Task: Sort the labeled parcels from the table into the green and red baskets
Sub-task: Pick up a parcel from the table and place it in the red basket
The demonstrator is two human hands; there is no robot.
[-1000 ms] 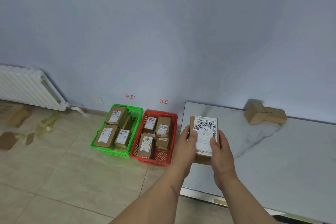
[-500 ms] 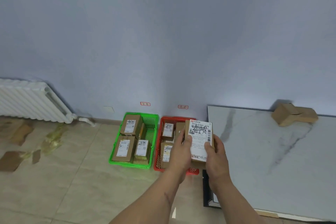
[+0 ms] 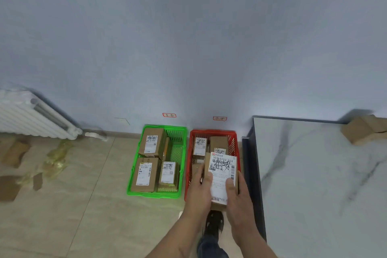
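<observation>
Both hands, the left hand and the right hand, have fingers curled round a box held over the red basket at 6 o'clock, so next it probably needs lowering in gently.

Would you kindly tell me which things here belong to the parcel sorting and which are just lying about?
Part of the job:
- brown cardboard parcel with white label, held by left hand and right hand
- green plastic basket
- red plastic basket
- white marble-look table
- brown cardboard box on the table

Just lying about:
- white radiator
- brown scraps on the floor
</observation>
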